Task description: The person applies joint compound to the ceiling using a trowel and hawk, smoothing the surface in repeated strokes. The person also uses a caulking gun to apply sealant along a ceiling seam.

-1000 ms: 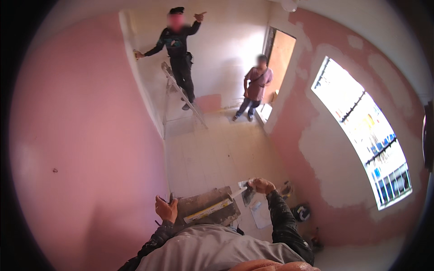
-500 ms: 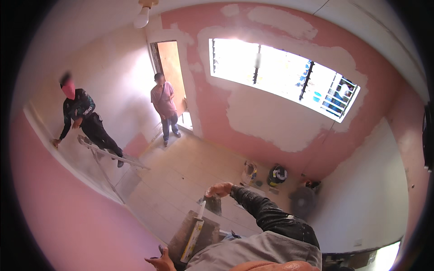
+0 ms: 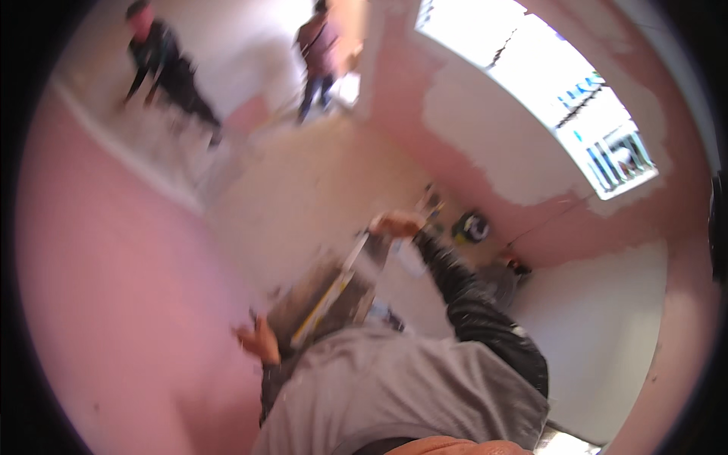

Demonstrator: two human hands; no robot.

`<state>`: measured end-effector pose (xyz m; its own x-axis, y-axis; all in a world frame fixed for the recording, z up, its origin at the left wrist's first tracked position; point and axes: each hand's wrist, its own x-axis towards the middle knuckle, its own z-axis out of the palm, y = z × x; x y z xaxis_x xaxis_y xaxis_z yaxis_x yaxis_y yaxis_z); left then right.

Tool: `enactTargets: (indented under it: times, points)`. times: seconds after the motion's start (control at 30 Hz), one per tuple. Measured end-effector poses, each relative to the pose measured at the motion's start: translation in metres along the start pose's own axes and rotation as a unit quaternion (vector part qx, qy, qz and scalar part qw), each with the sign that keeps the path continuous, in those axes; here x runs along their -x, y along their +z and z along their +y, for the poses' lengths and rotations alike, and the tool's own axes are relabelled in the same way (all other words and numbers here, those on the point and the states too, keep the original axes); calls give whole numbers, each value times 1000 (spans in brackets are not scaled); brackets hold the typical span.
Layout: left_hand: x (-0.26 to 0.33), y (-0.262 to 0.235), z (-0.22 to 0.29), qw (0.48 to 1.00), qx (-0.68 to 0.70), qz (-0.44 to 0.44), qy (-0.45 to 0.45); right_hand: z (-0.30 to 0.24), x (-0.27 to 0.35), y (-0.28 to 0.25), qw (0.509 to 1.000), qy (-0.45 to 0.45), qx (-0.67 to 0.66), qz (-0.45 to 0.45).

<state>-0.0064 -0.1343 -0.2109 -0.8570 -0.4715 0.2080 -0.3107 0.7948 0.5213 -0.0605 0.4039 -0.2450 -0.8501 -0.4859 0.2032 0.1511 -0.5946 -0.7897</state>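
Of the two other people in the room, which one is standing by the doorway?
The person in the pinkish top, upright near the top middle by the orange doorway. The other person, in dark clothes, is bent forward at the upper left, beside the pink wall.

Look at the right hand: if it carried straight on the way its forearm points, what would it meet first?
Probably the floor. The right hand, gripping a trowel over the board, points up-left across open floor. Blur and unclear depth make this uncertain.
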Motion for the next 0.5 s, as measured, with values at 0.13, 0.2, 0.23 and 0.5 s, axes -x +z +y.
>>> enactTargets:
  times: [0.13, 0.2, 0.23, 0.5]
  points:
    - [-11, -57, 87, 996, 13, -79, -38, -25, -5, 28, 967, 142, 48, 208]
    - [-7, -58, 86, 995, 21, -79, -54, -28, -12, 28, 952, 196, 29, 234]
    - [-3, -60, 82, 994, 22, -82, -64, -29, -14, 29, 943, 220, 20, 248]
    - [-8, -58, 83, 993, 19, -91, -72, -41, -18, 8, 939, 245, 103, 217]
